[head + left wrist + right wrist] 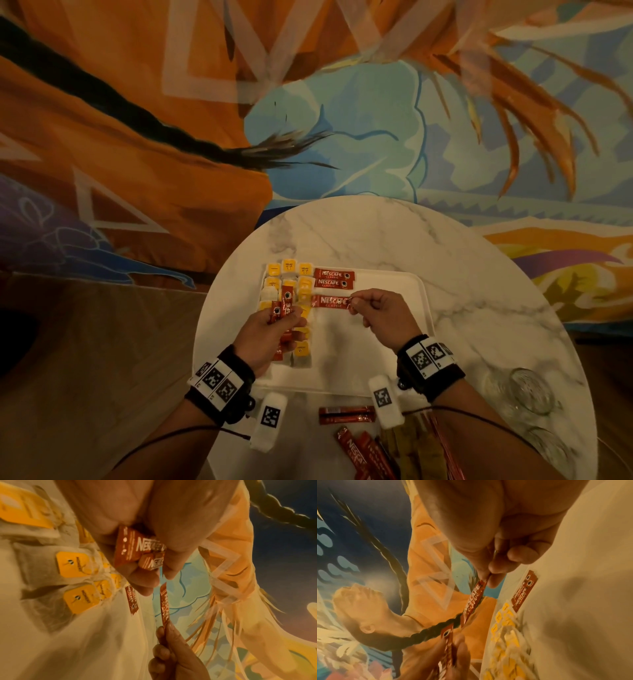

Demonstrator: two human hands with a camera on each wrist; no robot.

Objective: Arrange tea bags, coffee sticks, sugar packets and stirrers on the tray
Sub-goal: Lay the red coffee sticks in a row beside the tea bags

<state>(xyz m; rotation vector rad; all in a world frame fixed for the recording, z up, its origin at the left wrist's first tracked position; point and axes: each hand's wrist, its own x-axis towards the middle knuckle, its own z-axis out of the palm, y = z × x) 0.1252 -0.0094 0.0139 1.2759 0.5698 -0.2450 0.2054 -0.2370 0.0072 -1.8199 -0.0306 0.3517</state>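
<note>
Head view: coffee stick [329, 301] between right fingers [356, 302]

round white marble table [376, 226], white tray [387, 359] on it, loose red coffee sticks [346, 414] near front edge, clear glass [531, 390] at right

It looks like a café or hotel lounge rather than a kitchen or workshop. A large painted mural [171, 120] fills the wall from nine to three o'clock, showing a figure with a long dark braid in orange clothing against blue clouds. A round marble-look tabletop [394, 233] stands before it at six o'clock, carrying a white serving tray [394, 329] with tagged tea bags [287, 267] and instant-coffee sticks [334, 278]. Empty drinking glasses [529, 390] sit at four o'clock. The light is warm and dim.
</note>
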